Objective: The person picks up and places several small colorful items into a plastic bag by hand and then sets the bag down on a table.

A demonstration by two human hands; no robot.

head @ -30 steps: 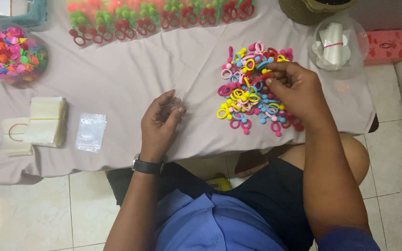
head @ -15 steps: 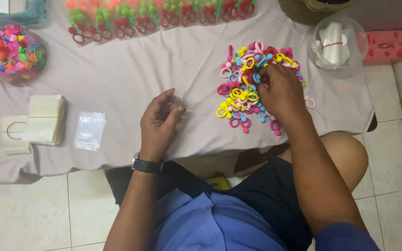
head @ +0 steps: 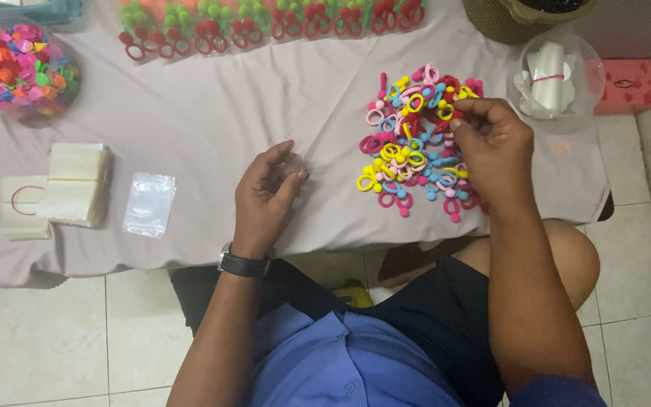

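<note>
A heap of small plastic ring toys (head: pixel 408 151) in pink, yellow, blue and red lies on the pale cloth of the table (head: pixel 265 98). My right hand (head: pixel 495 154) rests over the heap's right side, with thumb and fingertips pinched on one ring at its far edge. My left hand (head: pixel 265 196) lies on the cloth to the left of the heap, cupped with the fingers curled toward the thumb. Whether it holds something small and clear I cannot tell. A dark watch (head: pixel 244 264) is on the left wrist.
A loose clear bag (head: pixel 149 202) and a stack of clear bags (head: pixel 75 183) lie at the left. A clear bowl of colourful pieces (head: pixel 18 69) stands far left. Packed red-and-green items (head: pixel 265 19) line the far edge. A clear tub (head: pixel 555 75) sits at the right.
My right hand dipped lower into the heap, then returned to its far right edge with the fingers pinched. My left hand stayed in place.
</note>
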